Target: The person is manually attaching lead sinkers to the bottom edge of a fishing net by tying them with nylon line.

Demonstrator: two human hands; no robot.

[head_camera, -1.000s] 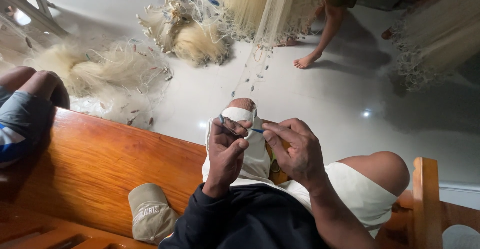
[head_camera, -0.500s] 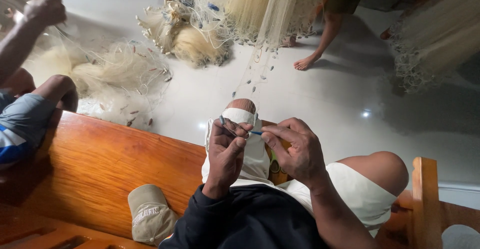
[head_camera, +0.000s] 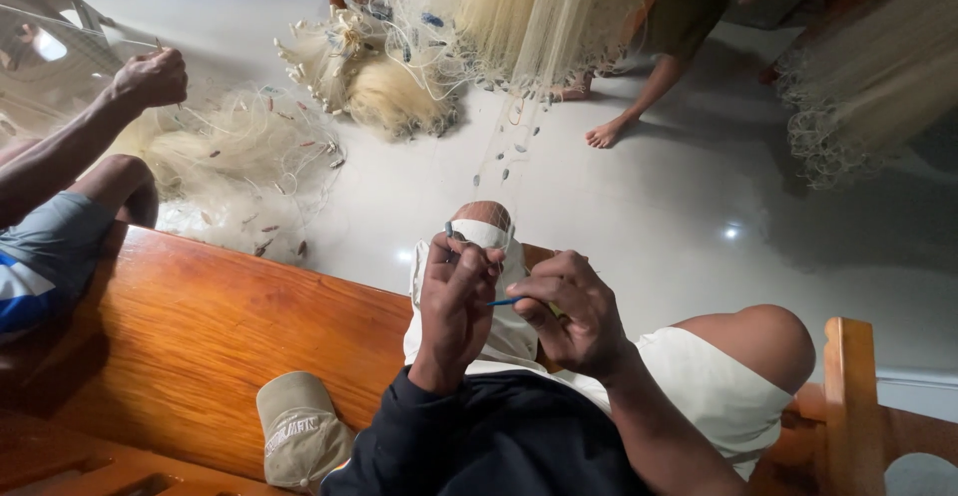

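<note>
Where nets (head_camera: 249, 157) pile, glossy white floor (head_camera: 639, 227), perhaps tiled

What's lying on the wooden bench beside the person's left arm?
A khaki cap lies on the wooden bench, beside the left hand's sleeve. Anything beneath the cap is hidden.

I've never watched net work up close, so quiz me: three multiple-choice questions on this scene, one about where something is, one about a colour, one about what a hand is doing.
1. Where does the cap lie?
A. on the wooden bench
B. on the white floor
C. on the raised knee

2. What colour is the thin tool between the hands?
A. red
B. blue
C. yellow

3. What is the right hand doing?
A. resting flat on the bench
B. hanging open
C. pinching the tool's end

Answers: 1 A, it sits on the seat beside the person; 2 B, the sliver looks blue; 3 C, its fingers close on the tool near the left hand.
</note>
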